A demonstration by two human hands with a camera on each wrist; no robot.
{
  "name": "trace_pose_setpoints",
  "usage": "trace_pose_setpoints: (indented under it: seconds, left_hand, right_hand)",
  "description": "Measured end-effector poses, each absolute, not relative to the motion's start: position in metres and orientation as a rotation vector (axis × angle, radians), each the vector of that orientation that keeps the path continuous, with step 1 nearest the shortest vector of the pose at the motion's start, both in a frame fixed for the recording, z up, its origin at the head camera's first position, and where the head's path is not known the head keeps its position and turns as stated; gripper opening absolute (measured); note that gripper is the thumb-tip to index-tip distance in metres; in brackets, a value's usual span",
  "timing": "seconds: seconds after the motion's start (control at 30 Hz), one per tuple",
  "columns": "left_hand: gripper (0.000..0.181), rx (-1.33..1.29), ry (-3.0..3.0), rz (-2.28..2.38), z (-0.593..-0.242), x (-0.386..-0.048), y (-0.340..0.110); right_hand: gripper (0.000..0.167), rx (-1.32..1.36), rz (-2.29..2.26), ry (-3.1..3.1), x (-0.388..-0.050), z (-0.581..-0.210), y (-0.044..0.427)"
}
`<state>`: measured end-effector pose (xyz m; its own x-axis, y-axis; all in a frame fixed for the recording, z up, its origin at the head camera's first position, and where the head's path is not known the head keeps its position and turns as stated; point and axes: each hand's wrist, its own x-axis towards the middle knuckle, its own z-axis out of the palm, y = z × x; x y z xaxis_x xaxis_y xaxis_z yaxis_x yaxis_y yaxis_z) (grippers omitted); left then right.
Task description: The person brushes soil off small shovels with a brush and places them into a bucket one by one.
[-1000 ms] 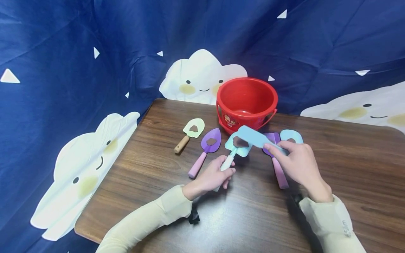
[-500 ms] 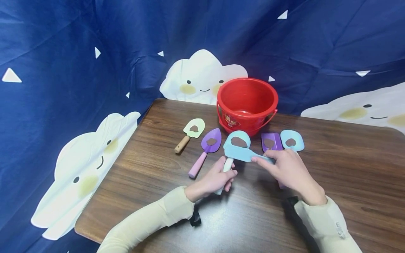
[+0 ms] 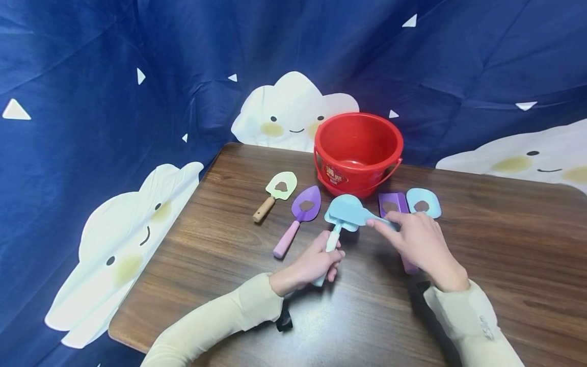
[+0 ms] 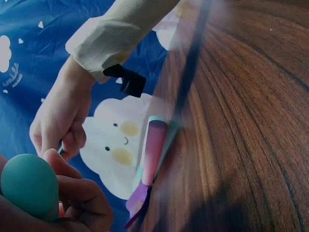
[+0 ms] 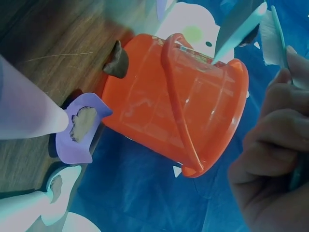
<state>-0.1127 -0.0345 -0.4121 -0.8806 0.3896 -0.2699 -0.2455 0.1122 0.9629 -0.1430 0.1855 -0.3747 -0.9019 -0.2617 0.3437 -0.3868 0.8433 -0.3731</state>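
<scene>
In the head view my left hand grips the pale handle of a light blue toy shovel, blade pointing away, above the table. My right hand pinches the handle of a light blue brush, whose head lies across the shovel's blade. From above, the brush hides the blade's brown patch. The right wrist view shows white bristles beside the blade; a gap shows between them there. In the left wrist view, the shovel handle's round teal end sticks out of my left hand.
A red bucket stands just behind the blade. Left lie a green shovel with a wooden handle and a purple shovel. On the right lie another purple shovel and a light blue one. These bear brown patches.
My right hand has brought the brush left and down over the shovel, then slightly back up, covering the blade's brown patch. My left hand has shifted only slightly.
</scene>
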Motion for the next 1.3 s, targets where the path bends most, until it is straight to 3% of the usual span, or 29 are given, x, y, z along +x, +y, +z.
trace_pose_setpoints:
  seconds: [0.4,0.9,1.3]
  left_hand:
    - [0.022,0.126,1.973,1.818,-0.410,-0.112,-0.034]
    - [0.015,0.149,1.927,1.786,-0.408,-0.105,-0.034]
    - [0.016,0.154,1.965,1.763,-0.409,-0.106,-0.035]
  right_hand:
    - [0.029,0.492,0.627,-2.605,-0.147,-0.383,0.183]
    - [0.030,0.382,0.642,-2.580,-0.153,-0.382,0.193]
    - [0.045,0.267,0.719,-2.459,-0.152,-0.379,0.196]
